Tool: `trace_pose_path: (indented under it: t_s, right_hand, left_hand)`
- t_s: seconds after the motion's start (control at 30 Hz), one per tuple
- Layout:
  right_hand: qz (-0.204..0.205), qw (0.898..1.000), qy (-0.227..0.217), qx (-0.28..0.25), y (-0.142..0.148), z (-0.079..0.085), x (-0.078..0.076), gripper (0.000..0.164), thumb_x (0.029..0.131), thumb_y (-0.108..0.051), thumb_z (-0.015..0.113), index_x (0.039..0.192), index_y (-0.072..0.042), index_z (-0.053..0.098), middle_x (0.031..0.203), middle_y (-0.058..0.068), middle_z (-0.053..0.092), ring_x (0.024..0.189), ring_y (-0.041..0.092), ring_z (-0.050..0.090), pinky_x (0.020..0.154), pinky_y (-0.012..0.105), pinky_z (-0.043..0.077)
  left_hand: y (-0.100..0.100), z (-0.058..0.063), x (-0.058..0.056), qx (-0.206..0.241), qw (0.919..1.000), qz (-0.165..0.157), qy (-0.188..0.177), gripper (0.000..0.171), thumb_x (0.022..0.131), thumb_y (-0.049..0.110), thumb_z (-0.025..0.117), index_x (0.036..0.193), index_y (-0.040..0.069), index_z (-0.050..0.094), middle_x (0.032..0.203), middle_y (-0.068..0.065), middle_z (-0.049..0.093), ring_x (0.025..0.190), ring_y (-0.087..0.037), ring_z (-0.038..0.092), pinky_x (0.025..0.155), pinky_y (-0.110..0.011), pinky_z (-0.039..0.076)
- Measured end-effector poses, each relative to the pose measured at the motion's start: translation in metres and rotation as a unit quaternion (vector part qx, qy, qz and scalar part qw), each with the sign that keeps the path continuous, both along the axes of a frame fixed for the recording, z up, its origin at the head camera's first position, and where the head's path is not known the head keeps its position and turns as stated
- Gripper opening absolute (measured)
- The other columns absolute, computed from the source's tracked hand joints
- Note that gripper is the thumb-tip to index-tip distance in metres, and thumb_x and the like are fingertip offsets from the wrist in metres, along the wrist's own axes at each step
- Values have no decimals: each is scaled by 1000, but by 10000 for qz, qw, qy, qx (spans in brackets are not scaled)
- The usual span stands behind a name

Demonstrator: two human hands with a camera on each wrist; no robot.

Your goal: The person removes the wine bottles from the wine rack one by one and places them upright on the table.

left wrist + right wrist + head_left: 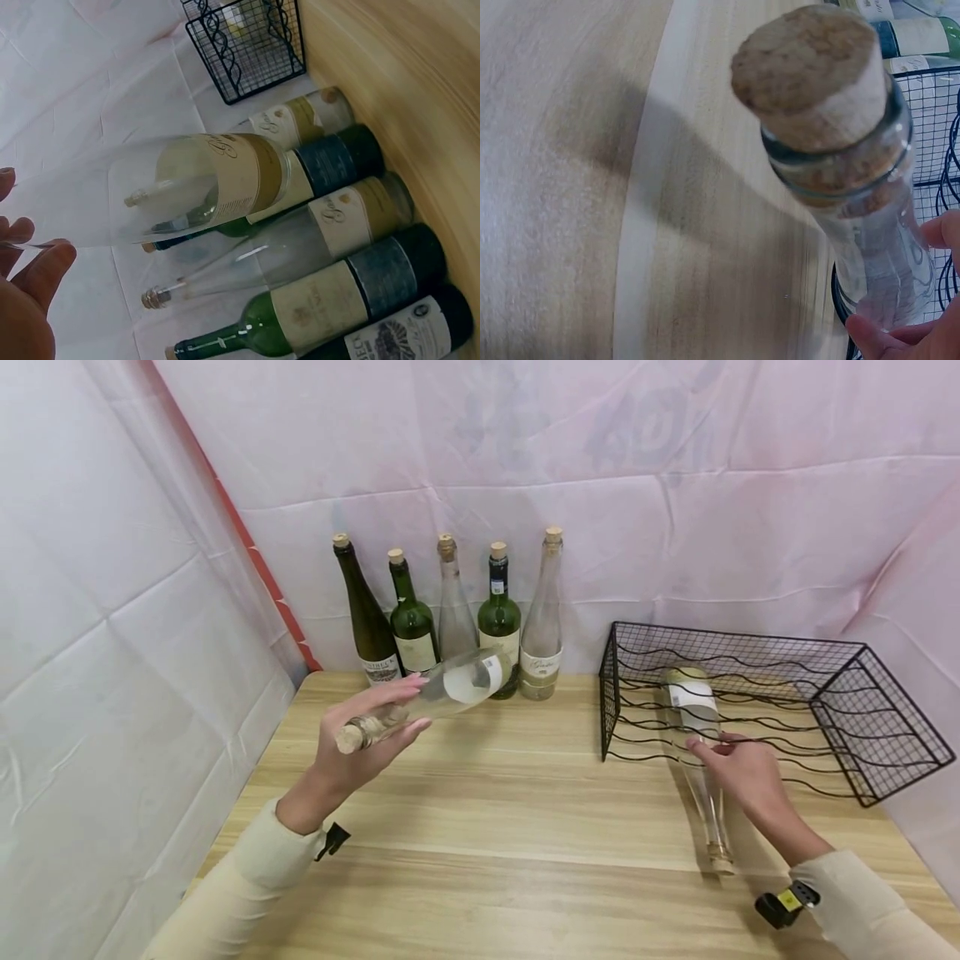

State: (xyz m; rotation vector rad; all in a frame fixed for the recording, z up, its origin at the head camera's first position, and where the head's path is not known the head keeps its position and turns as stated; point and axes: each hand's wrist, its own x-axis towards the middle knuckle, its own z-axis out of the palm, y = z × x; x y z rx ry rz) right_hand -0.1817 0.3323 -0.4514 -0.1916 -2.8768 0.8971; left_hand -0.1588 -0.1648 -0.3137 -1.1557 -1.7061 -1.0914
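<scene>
My left hand (339, 770) holds a clear, corked wine bottle (442, 692) in the air, thumb on one side and fingers on the other. The bottle is tilted, its corked neck towards me and its labelled base pointing away. In the left wrist view that bottle (191, 180) passes in front of the standing ones. On the right, my right hand (746, 777) grips a second clear bottle (705, 802) by its body. This one lies in the black wire rack (888, 714), base inward, its cork (810, 67) sticking out at the front. Wires partly cover its label.
Along the back curtain stand a dark green bottle (366, 610), two green bottles, one of them this (412, 618), and two clear bottles, including the one nearest the rack (543, 610). All are corked. The wooden table (480, 827) meets white cloth at the left and back.
</scene>
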Motion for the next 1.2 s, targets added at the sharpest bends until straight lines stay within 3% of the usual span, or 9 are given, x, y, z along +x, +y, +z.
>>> trace_pose_path:
  t_s: [0.17, 0.37, 0.5, 0.67, 0.83, 0.93, 1.03, 1.1, 1.2]
  right_hand:
    - [98, 9999, -21, 141, -2, 2, -1, 73, 87, -57, 60, 112, 11, 59, 96, 30, 66, 74, 36, 63, 60, 44, 53]
    - [0, 9993, -216, 296, -1, 1, -3, 65, 78, -64, 65, 88, 0, 67, 71, 10, 66, 55, 18, 50, 45, 32, 43]
    - [-88, 9991, -354, 210, -1, 3, -3, 72, 78, -65, 65, 97, 4, 66, 81, 19, 68, 62, 21, 56, 48, 33, 46]
    - [-249, 9970, -682, -249, -2, 6, -2, 84, 76, -65, 66, 115, 9, 59, 99, 27, 66, 72, 25, 60, 53, 34, 50]
    - [-473, 9897, -1173, -675, 0, 8, 1, 84, 72, -71, 64, 104, 6, 61, 77, 14, 66, 56, 15, 49, 44, 32, 44]
    - [-491, 9858, -1343, -883, 0, 9, 2, 77, 74, -71, 63, 94, 4, 63, 71, 8, 62, 50, 12, 38, 40, 32, 39]
    - [-340, 9863, -1236, -1040, -1, 9, 3, 81, 78, -65, 63, 111, 9, 59, 84, 17, 66, 59, 14, 47, 48, 31, 46]
    - [-218, 9862, -1159, -1160, -1, 8, 4, 88, 81, -62, 63, 126, 13, 48, 93, 22, 67, 68, 16, 56, 62, 36, 54]
    - [-100, 9852, -1065, -1338, -1, 7, 4, 93, 85, -57, 62, 133, 18, 35, 105, 29, 64, 80, 19, 64, 83, 43, 53]
  left_hand:
    - [-12, -1, 2, -30, 9990, 308, -316, 48, 55, -14, 79, 101, -8, 65, 98, -26, 67, 93, -34, 65, 87, -30, 52]
    - [-24, -4, 3, -64, 9951, 745, -651, 49, 56, -13, 80, 103, -7, 66, 98, -24, 68, 94, -28, 66, 86, -23, 51]
    - [-30, -3, 3, -134, 9922, 997, -735, 38, 58, -13, 80, 94, -6, 69, 97, -23, 69, 93, -27, 66, 87, -24, 50]
    - [-40, -2, 2, -82, 9914, 972, -871, 23, 61, -15, 79, 75, 0, 69, 96, -22, 69, 90, -30, 66, 83, -23, 51]
    - [-50, -4, 0, -128, 9897, 1014, -1000, 25, 64, -15, 77, 83, -3, 66, 96, -23, 68, 79, -29, 65, 62, -16, 45]
    - [-57, -3, 1, -124, 9864, 1128, -1191, 31, 65, -16, 75, 92, -8, 64, 97, -23, 67, 75, -23, 63, 62, -15, 48]
    - [-64, -3, 3, -70, 9834, 1153, -1398, 36, 66, -18, 74, 99, -11, 63, 98, -24, 67, 74, -22, 63, 66, -17, 53]
    - [-68, -3, 3, -52, 9821, 1213, -1438, 36, 66, -19, 73, 100, -11, 63, 98, -24, 66, 76, -25, 64, 69, -19, 54]
    - [-73, -4, 2, -48, 9809, 1336, -1414, 36, 67, -18, 73, 100, -11, 63, 98, -24, 67, 78, -28, 64, 70, -19, 54]
